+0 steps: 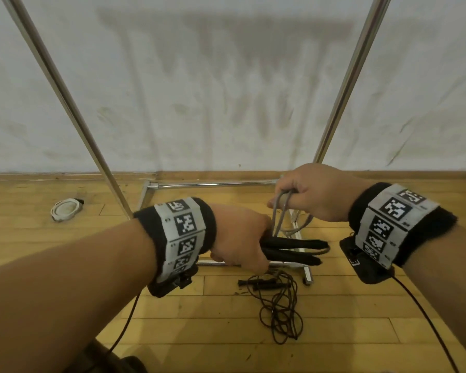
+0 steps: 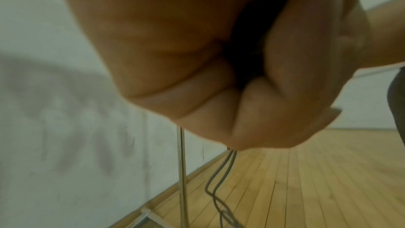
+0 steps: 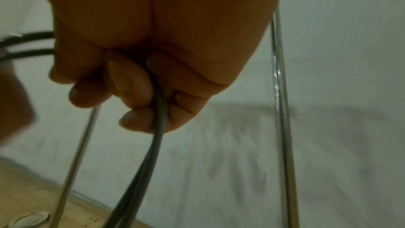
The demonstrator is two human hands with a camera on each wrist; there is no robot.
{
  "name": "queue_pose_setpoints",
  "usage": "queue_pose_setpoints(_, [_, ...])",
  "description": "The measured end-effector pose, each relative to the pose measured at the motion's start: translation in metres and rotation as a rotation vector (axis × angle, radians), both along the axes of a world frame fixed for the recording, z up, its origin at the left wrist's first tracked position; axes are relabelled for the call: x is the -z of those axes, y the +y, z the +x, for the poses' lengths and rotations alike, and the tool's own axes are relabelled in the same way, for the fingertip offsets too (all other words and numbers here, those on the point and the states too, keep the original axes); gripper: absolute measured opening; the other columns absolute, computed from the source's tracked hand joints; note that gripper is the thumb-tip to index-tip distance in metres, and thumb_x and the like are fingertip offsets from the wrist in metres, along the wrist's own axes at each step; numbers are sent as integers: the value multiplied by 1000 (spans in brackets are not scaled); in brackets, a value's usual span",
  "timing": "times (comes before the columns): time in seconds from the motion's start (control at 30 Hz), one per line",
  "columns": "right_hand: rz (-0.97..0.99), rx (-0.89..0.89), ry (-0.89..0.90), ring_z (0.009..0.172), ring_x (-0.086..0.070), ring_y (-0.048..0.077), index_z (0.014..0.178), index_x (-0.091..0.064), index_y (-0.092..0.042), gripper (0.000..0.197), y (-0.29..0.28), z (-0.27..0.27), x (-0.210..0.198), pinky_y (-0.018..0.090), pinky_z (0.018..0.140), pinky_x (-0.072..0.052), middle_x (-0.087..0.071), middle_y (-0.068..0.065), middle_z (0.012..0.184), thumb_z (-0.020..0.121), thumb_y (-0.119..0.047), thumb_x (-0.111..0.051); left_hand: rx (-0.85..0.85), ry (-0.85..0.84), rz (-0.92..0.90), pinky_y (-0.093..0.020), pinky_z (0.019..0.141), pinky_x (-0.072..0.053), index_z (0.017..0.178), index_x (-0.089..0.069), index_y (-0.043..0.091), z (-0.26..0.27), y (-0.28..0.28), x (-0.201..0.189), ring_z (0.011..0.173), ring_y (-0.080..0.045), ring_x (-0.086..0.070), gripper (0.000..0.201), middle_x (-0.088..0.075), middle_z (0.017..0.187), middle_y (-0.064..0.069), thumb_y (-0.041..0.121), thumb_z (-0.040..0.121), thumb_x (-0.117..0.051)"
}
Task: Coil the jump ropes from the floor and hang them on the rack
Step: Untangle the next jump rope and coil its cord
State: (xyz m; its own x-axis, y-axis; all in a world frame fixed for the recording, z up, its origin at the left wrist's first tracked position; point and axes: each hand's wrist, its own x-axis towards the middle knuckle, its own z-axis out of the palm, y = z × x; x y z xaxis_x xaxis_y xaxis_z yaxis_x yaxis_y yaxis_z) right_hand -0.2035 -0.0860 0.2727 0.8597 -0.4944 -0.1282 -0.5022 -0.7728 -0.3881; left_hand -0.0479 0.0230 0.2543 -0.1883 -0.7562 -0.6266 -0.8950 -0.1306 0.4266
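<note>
My left hand point(image 1: 242, 238) grips the two black handles point(image 1: 293, 250) of a grey jump rope, which point right. My right hand point(image 1: 307, 192), just above and to the right, holds a doubled loop of that grey cord point(image 1: 280, 211) in curled fingers. In the right wrist view the grey cord point(image 3: 151, 145) runs down out of my curled fingers point(image 3: 131, 82). The left wrist view shows my closed fist point(image 2: 230, 75) with two strands of cord point(image 2: 221, 176) hanging below it. A second, dark jump rope point(image 1: 277, 305) lies tangled on the wooden floor below my hands. The chrome rack point(image 1: 65, 100) stands in front of me.
The rack's right upright point(image 1: 345, 87) and its base bars point(image 1: 213, 185) frame the space ahead, before a stained white wall. A coiled white rope point(image 1: 65, 208) lies on the floor at left. Sensor cables hang from both wrists.
</note>
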Motion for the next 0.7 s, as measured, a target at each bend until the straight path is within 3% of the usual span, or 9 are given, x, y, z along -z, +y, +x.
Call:
queue_pose_setpoints(0.07, [-137, -67, 82, 73, -56, 10, 77, -64, -29, 31, 13, 9, -9, 21, 65, -43, -63, -7, 75, 98, -51, -56, 32, -103, -104, -13, 36, -39, 129, -52, 24, -1, 0, 9, 43, -3, -57, 45, -65, 76, 5, 34, 91, -74])
queue_pose_setpoints(0.1, [-203, -99, 119, 70, -53, 11, 76, -59, -29, 31, 19, 13, -13, 22, 63, -41, -60, -6, 73, 100, -47, -54, 26, -127, -139, -14, 37, -40, 122, -56, 24, 0, -2, 11, 46, -4, -58, 39, -66, 73, 6, 35, 90, -75])
queue_pose_setpoints(0.17, [-312, -127, 172, 68, -50, 12, 80, -60, -24, 26, 28, 19, -21, 24, 62, -41, -56, -6, 72, 102, -37, -51, -59, -124, -185, -16, 37, -41, 94, -60, 30, 4, -7, 15, 41, -3, -56, 16, -65, 55, 9, 34, 89, -75])
queue_pose_setpoints(0.23, [-390, -124, 193, 67, -50, 10, 86, -63, -22, 24, 33, 21, -28, 23, 59, -39, -56, -6, 73, 102, -34, -50, -163, -70, -242, -13, 36, -39, 79, -57, 32, 9, -13, 17, 34, 0, -51, 19, -60, 45, 14, 31, 89, -74])
queue_pose_setpoints(0.43, [-432, -83, 241, 62, -45, 8, 91, -64, -19, 32, 42, 16, -41, 21, 54, -29, -53, -5, 72, 105, -37, -41, -487, 90, -400, -20, 40, -42, 90, -68, 32, 33, -22, 10, 36, -9, -52, 4, -64, 55, 6, 36, 89, -69])
queue_pose_setpoints(0.57, [-158, -15, 205, 69, -56, 11, 95, -64, -18, 50, 39, 14, -28, 29, 64, -43, -62, -3, 77, 107, -50, -27, -540, 73, -476, -20, 40, -43, 90, -65, 29, 44, -25, 4, 35, -7, -53, 16, -66, 58, 4, 44, 89, -69])
queue_pose_setpoints(0.7, [364, 348, -15, 40, -49, 13, 91, -67, -14, 73, 27, 6, -7, 25, 45, -43, -64, 1, 55, 99, -71, -22, -582, 152, -530, -20, 39, -43, 92, -65, 26, 41, -23, 0, 37, -8, -54, 14, -63, 51, 5, 40, 88, -67])
